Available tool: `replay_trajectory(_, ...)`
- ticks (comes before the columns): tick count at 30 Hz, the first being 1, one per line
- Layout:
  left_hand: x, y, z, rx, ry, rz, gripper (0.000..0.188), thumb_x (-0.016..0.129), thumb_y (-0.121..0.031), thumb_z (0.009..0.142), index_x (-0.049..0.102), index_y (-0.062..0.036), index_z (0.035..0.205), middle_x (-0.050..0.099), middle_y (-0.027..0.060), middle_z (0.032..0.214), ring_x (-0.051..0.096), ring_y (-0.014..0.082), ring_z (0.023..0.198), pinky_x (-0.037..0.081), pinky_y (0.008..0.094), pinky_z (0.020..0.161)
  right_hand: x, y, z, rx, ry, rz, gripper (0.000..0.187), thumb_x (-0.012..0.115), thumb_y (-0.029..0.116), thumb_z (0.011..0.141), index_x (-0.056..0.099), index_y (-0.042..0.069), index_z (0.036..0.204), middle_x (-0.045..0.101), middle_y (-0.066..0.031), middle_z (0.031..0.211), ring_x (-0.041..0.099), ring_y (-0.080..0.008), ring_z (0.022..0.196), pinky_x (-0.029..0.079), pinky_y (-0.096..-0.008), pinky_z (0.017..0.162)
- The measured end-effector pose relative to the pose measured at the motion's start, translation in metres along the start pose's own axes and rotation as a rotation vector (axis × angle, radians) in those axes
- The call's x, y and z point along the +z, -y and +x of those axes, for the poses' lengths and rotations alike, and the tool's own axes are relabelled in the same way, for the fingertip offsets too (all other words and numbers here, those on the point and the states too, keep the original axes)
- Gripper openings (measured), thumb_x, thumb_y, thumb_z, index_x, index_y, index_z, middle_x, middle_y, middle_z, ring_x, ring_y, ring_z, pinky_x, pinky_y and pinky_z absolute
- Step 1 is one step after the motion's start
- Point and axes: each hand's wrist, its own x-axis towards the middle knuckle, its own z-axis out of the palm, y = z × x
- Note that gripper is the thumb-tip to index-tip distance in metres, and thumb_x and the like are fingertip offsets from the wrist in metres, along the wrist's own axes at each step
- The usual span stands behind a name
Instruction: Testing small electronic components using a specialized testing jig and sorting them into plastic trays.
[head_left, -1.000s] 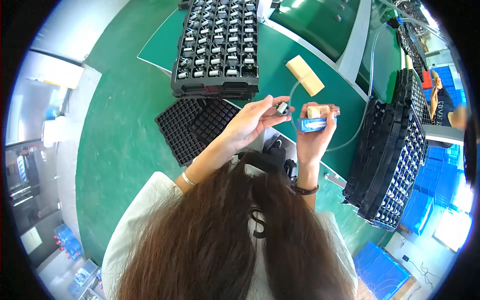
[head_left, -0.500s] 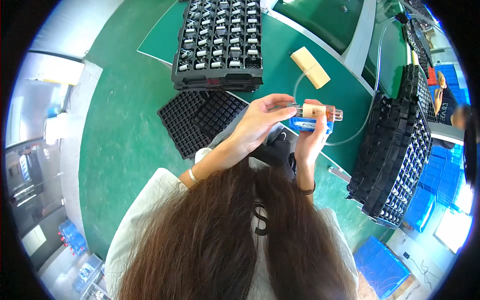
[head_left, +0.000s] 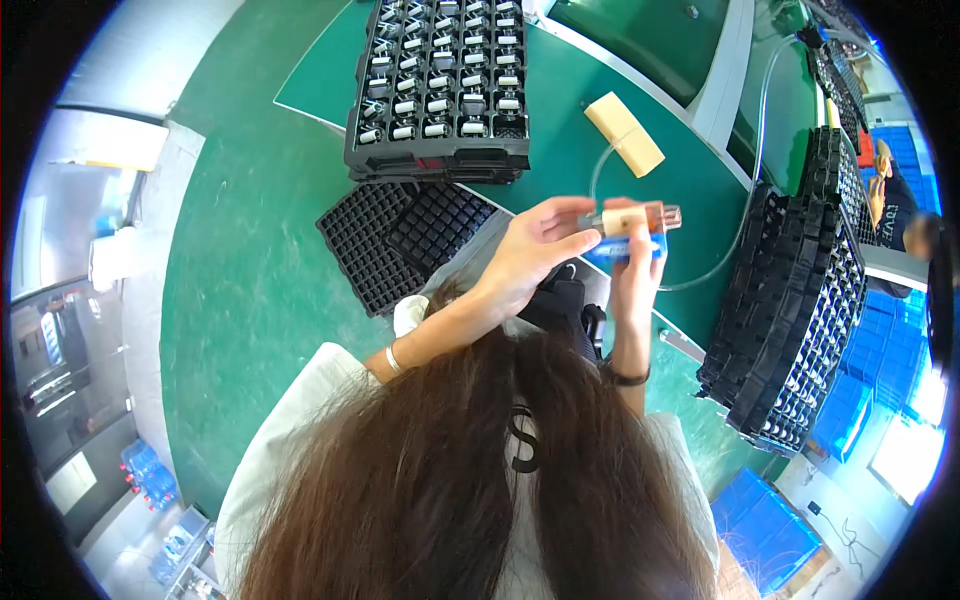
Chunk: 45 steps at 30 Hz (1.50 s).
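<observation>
My left hand (head_left: 522,258) has its thumb and fingers pinched on the left end of a small device (head_left: 622,220), which has a cream-coloured body and a clear, pinkish tip with prongs. From the right, my right hand (head_left: 633,285) grips the same device, with fingers around its cream part. A blue printed piece (head_left: 608,249) sits just under the device, against the fingers of my right hand; whether it is joined to the device I cannot tell. Both hands are raised over the near edge of the green table (head_left: 560,100), and motion blurs the device slightly.
A stack of black trays (head_left: 440,158) full of small white-and-metal parts stands ahead. Black gridded trays (head_left: 365,245) lie lower left. A cream block (head_left: 624,134) with a clear tube rests on the table. More stacked trays (head_left: 775,310) rise at right; a person (head_left: 895,215) is beyond.
The device has tilted in my hands, so the blue piece's face shows less. My left hand has shifted slightly right and down; my right hand stays on the device.
</observation>
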Motion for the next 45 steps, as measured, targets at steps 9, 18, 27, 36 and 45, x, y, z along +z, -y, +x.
replay_trajectory(9, -0.039, -0.104, 0.023, 0.962, -0.459, 1.604, 0.022, 0.067, -0.014, 0.074, 0.065, -0.0120, 0.096, 0.060, 0.0039, 0.093, 0.052, 0.0240, 0.089, 0.039, 0.0348, 0.080, -0.068, -0.040, 0.138, -0.301, -0.101, -0.515, 0.029, 0.065, 0.021, 0.083, 0.055, -0.001, 0.098, 0.061, -0.0066, 0.088, 0.056, -0.0114, 0.076, 0.046, -0.0261, 0.070)
replay_trajectory(18, -0.067, -0.113, 0.043, 0.925, -0.359, 1.578, 0.009, 0.066, -0.014, 0.075, 0.067, -0.0064, 0.079, 0.062, 0.0061, 0.083, 0.055, 0.0250, 0.080, 0.043, 0.0344, 0.075, -0.052, -0.041, 0.153, -0.168, -0.007, -0.714, 0.036, 0.067, 0.026, 0.082, 0.057, 0.000, 0.104, 0.063, -0.0068, 0.089, 0.057, -0.0113, 0.078, 0.046, -0.0255, 0.076)
replay_trajectory(27, -0.055, -0.118, 0.034, 0.747, -0.311, 0.949, 0.012, 0.046, -0.011, 0.094, 0.049, 0.0004, 0.096, 0.065, 0.0121, 0.096, 0.065, 0.0174, 0.081, 0.050, 0.0245, 0.070, -0.046, -0.021, 0.117, -0.316, -0.066, -0.867, 0.079, 0.084, 0.025, 0.059, 0.044, 0.004, 0.124, 0.049, -0.0088, 0.107, 0.048, -0.0190, 0.081, 0.044, -0.0317, 0.074)
replay_trajectory(36, -0.030, -0.069, 0.012, 0.210, 0.074, 0.127, 0.024, 0.040, -0.021, 0.097, 0.052, -0.0014, 0.103, 0.063, 0.0143, 0.096, 0.063, 0.0125, 0.078, 0.054, 0.0202, 0.069, -0.043, -0.031, 0.116, -0.281, -0.099, -0.903, 0.074, 0.082, 0.023, 0.062, 0.044, -0.003, 0.120, 0.051, -0.0115, 0.106, 0.050, -0.0214, 0.085, 0.045, -0.0330, 0.078)
replay_trajectory(45, -0.015, -0.051, 0.008, 0.073, 0.057, 0.199, 0.031, 0.050, -0.015, 0.093, 0.052, 0.0018, 0.119, 0.061, 0.0109, 0.106, 0.058, 0.0094, 0.091, 0.048, 0.0204, 0.085, -0.041, -0.038, 0.136, -0.234, -0.091, -0.816, 0.044, 0.077, 0.018, 0.069, 0.055, -0.001, 0.102, 0.058, -0.0138, 0.094, 0.060, -0.0250, 0.085, 0.046, -0.0349, 0.073)
